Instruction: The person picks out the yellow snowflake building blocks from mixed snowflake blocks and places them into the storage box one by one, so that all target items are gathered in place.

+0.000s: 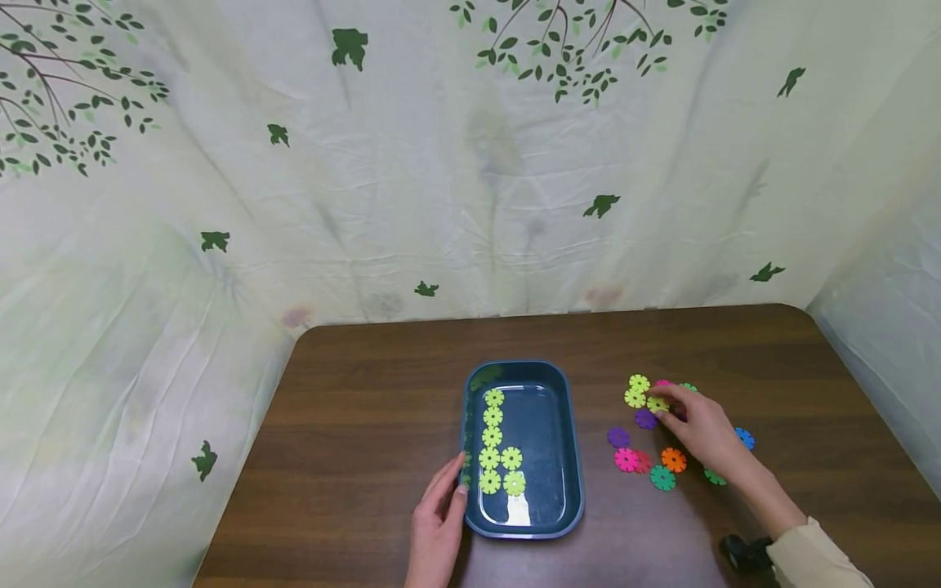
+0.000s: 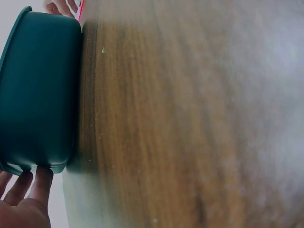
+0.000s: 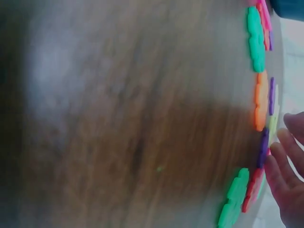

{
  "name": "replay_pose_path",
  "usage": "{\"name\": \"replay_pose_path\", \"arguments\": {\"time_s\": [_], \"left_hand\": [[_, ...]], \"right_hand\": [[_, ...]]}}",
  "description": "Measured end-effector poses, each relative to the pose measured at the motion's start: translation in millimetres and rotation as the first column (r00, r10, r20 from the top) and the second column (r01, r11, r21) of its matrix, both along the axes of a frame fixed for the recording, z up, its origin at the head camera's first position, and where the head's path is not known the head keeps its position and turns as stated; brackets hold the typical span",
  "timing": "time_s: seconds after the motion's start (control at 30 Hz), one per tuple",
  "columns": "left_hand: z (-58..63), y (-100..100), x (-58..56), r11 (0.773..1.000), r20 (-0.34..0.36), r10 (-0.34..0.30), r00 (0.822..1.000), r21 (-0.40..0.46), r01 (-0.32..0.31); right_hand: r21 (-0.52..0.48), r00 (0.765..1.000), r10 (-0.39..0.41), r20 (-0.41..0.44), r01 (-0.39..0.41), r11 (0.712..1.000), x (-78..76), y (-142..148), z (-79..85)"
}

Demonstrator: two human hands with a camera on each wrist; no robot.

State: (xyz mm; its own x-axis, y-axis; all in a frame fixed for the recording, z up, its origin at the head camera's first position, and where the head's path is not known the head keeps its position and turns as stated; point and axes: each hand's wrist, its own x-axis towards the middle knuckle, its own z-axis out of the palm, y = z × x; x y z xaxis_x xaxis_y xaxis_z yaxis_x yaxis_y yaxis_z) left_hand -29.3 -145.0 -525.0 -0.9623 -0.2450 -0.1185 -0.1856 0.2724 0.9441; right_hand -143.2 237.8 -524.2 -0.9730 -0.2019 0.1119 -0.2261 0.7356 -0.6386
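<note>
A dark blue tray (image 1: 540,457) lies on the table, with several yellow flower-shaped discs (image 1: 492,437) lined up along its left side. My left hand (image 1: 437,523) rests against the tray's left rim; in the left wrist view its fingertips (image 2: 43,176) touch the tray's outer wall (image 2: 40,90). Over the loose pieces on the right, my right hand (image 1: 702,425) has thumb and forefinger at the edges of a yellow flower disc (image 1: 657,404), pinching it. More yellow discs (image 1: 635,398) lie just left of those fingertips. The right wrist view shows the right hand (image 3: 289,166) low beside the pieces.
Around the right hand lie flower discs in other colours: purple (image 1: 618,438), pink (image 1: 626,460), orange (image 1: 673,460), green (image 1: 662,478) and blue (image 1: 746,438). The brown wooden table (image 1: 353,457) meets a leaf-printed cloth (image 1: 515,204) at its far edge.
</note>
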Motion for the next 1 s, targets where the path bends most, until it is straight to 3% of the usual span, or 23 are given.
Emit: {"name": "replay_pose_path", "arguments": {"time_s": [0.6,0.83,1.0], "left_hand": [[-1.3,1,0.2,1.000,-0.006,0.010,1.000,-0.008,-0.011],[-1.5,-1,2.4,0.999,-0.098,-0.012,0.995,0.036,0.016],[-2.4,-2,2.4,0.999,-0.111,-0.014,0.994,0.032,0.018]], "right_hand": [[0.047,0.998,0.055,0.036,-0.056,0.997,-14.3,4,-2.9],[0.035,0.994,0.077,0.073,-0.079,0.996,-18.0,5,-0.5],[0.032,0.992,0.086,0.090,-0.089,0.995,-20.0,4,0.9]]}}
